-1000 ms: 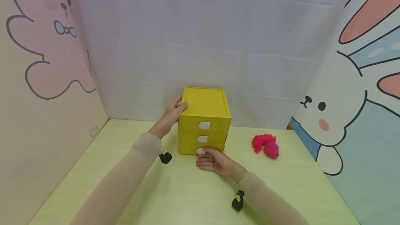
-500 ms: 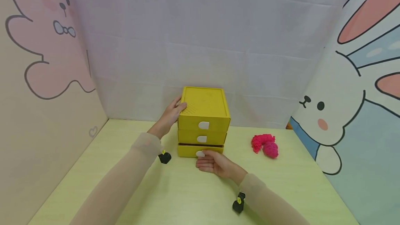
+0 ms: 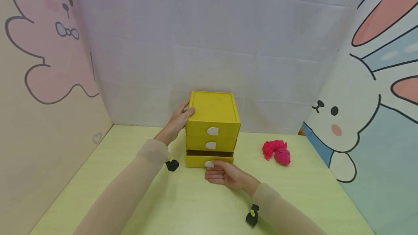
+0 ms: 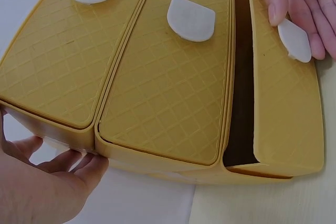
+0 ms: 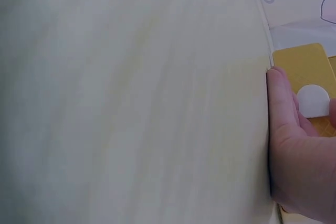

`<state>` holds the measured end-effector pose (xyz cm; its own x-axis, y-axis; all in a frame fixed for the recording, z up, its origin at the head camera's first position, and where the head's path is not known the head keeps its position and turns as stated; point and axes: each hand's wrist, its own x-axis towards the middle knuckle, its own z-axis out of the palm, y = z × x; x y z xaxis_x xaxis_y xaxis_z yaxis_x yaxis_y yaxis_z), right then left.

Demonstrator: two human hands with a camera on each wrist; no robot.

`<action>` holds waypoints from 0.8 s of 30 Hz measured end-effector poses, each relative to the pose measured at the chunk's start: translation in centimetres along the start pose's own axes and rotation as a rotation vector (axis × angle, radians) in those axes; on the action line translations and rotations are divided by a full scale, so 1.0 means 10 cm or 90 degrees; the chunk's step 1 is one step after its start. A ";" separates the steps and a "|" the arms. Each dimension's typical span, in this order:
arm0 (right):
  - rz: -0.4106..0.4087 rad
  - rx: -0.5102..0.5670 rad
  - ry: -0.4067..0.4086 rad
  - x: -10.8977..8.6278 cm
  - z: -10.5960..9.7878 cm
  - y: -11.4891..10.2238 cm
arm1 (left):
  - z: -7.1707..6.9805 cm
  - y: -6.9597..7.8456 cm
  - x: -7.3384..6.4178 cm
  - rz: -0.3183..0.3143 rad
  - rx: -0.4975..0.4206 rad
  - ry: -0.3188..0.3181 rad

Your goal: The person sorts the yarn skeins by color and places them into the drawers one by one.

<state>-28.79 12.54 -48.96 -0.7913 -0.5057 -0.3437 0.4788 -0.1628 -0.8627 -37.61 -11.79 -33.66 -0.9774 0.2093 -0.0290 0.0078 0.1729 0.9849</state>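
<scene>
A yellow drawer unit [image 3: 213,107] with three stacked drawers stands against the back cloth. My left hand [image 3: 176,120] holds its left side, thumb over the top edge. In the left wrist view the fingers [image 4: 89,171] bend against the side wall. Below, my right hand [image 3: 230,176] pinches the white handle [image 3: 209,164] of the bottom drawer [image 3: 195,161], thumb above and fingers beneath. That drawer stands partly pulled out, with a dark gap behind its front; its contents cannot be made out. The middle drawer [image 4: 165,82] and the top drawer [image 4: 58,51] are closed.
To the right of the unit lies a bright pink yarn-like bundle [image 3: 272,148] with a darker pink ball [image 3: 282,156] against it. The pale table [image 3: 196,206] is bounded by printed side panels [image 3: 359,148] and a white cloth [image 3: 212,46] behind.
The bottom drawer has slid out toward me, and my right hand has moved with its handle. The left hand keeps its hold on the unit's side.
</scene>
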 end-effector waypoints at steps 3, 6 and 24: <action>0.000 -0.005 -0.001 -0.03 0.01 0.01 | 0.00 -0.01 0.01 -0.001 -0.003 0.001; 0.002 -0.005 0.002 -0.05 0.02 0.03 | 0.00 0.00 0.01 -0.002 -0.002 0.002; 0.008 -0.015 0.000 -0.21 0.10 0.12 | 0.00 -0.03 0.02 -0.002 0.003 0.010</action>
<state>-26.21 12.58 -48.94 -0.7855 -0.5076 -0.3539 0.4794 -0.1374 -0.8668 -37.81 -11.75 -33.94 -0.9806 0.1938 -0.0292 0.0059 0.1779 0.9840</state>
